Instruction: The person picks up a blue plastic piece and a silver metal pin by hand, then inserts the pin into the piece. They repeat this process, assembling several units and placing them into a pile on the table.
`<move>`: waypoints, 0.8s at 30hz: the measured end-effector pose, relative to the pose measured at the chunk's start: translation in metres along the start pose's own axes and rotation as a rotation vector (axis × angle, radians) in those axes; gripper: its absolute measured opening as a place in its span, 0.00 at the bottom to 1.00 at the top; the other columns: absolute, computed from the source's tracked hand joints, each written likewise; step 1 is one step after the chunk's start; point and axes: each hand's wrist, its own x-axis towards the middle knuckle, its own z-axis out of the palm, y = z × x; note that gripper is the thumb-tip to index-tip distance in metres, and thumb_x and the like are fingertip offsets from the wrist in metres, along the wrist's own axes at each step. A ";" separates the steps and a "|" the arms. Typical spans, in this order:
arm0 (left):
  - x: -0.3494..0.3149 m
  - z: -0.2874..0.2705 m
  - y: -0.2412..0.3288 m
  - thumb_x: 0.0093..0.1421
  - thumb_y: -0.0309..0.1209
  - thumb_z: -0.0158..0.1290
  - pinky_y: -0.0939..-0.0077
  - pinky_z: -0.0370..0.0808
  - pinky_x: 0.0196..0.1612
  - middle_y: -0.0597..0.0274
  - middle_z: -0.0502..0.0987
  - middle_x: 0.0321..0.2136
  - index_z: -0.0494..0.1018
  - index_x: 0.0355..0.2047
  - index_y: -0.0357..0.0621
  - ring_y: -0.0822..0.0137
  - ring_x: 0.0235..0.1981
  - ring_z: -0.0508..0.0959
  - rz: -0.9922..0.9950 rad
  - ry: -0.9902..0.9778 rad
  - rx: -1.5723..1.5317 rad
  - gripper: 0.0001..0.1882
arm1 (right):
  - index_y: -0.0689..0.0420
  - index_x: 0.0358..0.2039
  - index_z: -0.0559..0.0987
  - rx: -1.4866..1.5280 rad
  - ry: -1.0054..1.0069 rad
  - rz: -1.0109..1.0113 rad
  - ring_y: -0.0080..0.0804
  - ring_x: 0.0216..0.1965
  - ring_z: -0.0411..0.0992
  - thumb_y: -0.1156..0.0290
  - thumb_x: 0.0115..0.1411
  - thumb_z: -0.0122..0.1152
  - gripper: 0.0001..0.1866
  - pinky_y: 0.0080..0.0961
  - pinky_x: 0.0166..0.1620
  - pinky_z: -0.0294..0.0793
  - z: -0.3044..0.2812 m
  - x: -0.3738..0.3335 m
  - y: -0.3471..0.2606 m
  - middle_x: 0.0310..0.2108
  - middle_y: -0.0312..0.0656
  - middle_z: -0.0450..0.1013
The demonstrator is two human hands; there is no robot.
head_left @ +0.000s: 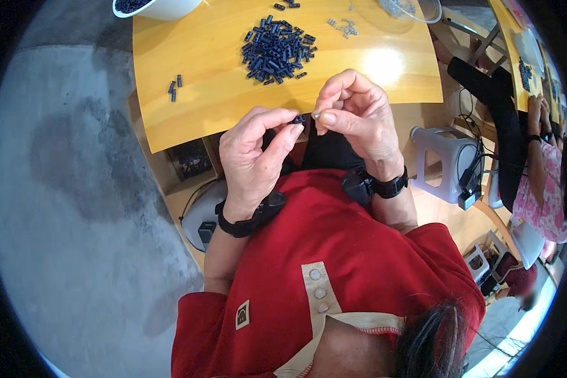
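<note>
Between the thumb and forefinger of my left hand [258,142] is a small black plastic piece [300,118], short and tube-like. Close beside it, my right hand [359,113] pinches a tiny shiny metal part [317,116]; its exact kind is too small to make out. Both hands are held just off the near edge of the yellow table [201,75]. Beyond them lies a heap of similar black pieces [277,50]. Several small silvery parts [346,28] are scattered at the far right of the heap.
Three black pieces [173,88] lie apart on the left. A white tub [164,7] of dark pieces and a clear bowl [425,9] stand at the far edge. To the right are a grey plastic stool [444,160], cables, and another person at a second table.
</note>
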 end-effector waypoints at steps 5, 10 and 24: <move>0.004 0.002 0.005 0.52 0.15 0.61 0.79 0.76 0.34 0.59 0.80 0.28 0.79 0.36 0.36 0.71 0.29 0.79 0.138 0.012 0.143 0.11 | 0.59 0.40 0.76 -0.157 0.038 -0.008 0.17 0.31 0.74 0.83 0.54 0.67 0.14 0.16 0.36 0.75 0.008 -0.002 -0.007 0.31 0.34 0.77; 0.002 0.001 0.008 0.52 0.15 0.61 0.79 0.75 0.33 0.58 0.79 0.30 0.79 0.36 0.35 0.70 0.30 0.78 0.142 -0.003 0.187 0.10 | 0.58 0.39 0.76 -0.255 0.047 0.000 0.15 0.30 0.73 0.82 0.54 0.68 0.13 0.14 0.35 0.73 0.011 -0.003 -0.010 0.29 0.32 0.75; 0.000 0.001 0.015 0.51 0.16 0.62 0.79 0.75 0.33 0.57 0.81 0.29 0.80 0.35 0.37 0.68 0.28 0.79 0.212 -0.040 0.323 0.10 | 0.59 0.36 0.75 -0.241 -0.096 0.154 0.18 0.27 0.73 0.79 0.52 0.70 0.13 0.17 0.32 0.73 0.004 0.008 -0.016 0.26 0.32 0.74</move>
